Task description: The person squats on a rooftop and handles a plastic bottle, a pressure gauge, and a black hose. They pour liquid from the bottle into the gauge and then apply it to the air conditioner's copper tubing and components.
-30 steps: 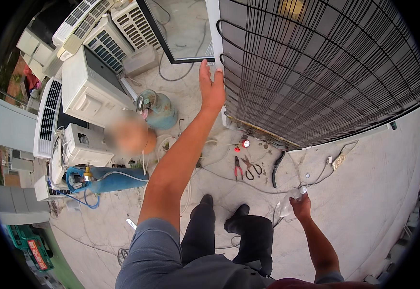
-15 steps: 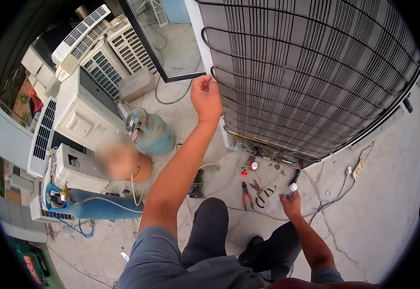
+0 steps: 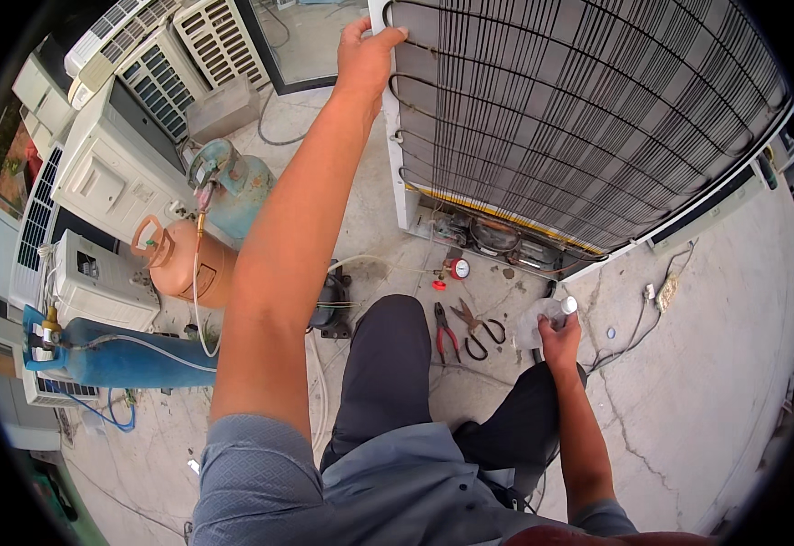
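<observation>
My left hand (image 3: 365,59) is stretched up to the side edge of a refrigerator (image 3: 415,65), its thumb on the back panel and its fingers round the outer side. Black condenser tubing and wires (image 3: 570,118) cover that back. Low on the right, my right hand (image 3: 558,344) is closed round a see-through plastic bottle with a white cap (image 3: 568,307). Between my knees and the refrigerator lie red-handled pliers (image 3: 446,335) and scissors with black handles (image 3: 479,329). A red pressure gauge (image 3: 458,269) rests beside the compressor (image 3: 493,237) at the refrigerator's base.
At left stand a rusty blue-green gas cylinder (image 3: 247,196), an orange refrigerant cylinder (image 3: 192,273) and a lying blue cylinder (image 3: 133,353) with hoses. Air conditioner units (image 3: 110,173) are stacked behind them. Cables (image 3: 638,337) run over the cracked concrete floor at right.
My left hand has moved up along the refrigerator's edge and now grips it higher. The view has shifted, with the cylinders further left. My right hand still holds the bottle.
</observation>
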Demonstrator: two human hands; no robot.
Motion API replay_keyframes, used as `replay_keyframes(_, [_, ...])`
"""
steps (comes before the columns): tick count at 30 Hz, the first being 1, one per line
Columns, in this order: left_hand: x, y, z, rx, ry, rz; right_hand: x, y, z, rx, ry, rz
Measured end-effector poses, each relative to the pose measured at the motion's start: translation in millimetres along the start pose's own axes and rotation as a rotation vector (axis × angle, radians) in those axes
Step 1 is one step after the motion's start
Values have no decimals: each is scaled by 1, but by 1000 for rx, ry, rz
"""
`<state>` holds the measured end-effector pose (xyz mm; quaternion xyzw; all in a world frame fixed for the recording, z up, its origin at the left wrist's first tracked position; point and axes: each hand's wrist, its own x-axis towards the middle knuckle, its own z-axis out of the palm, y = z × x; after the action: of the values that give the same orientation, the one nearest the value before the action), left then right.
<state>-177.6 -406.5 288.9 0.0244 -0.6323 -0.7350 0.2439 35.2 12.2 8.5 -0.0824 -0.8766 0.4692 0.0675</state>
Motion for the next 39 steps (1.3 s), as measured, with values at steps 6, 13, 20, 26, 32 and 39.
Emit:
replay_keyframes(6, [-5, 5, -1, -16, -33, 25, -8, -10, 4, -158, -29, -6])
replay_keyframes(13, [-38, -45, -34, -80, 138, -268, -7, -12, 20, -229, -72, -65])
replay_keyframes(20, [-97, -191, -44, -129, 189, -631, -9, 0, 18, -298, -22, -29])
replay_keyframes(26, [-136, -258, -45, -490, 247, -779, -20, -14, 28, -293, -122, 4])
replay_keyframes(32, [-148, -260, -54, -861, 19, -669, -24, -27, 35, -266, -129, -32])
replay_keyframes(39, [-143, -251, -61, -1062, -7, -655, -33, -60, 50, -321, -190, 14])
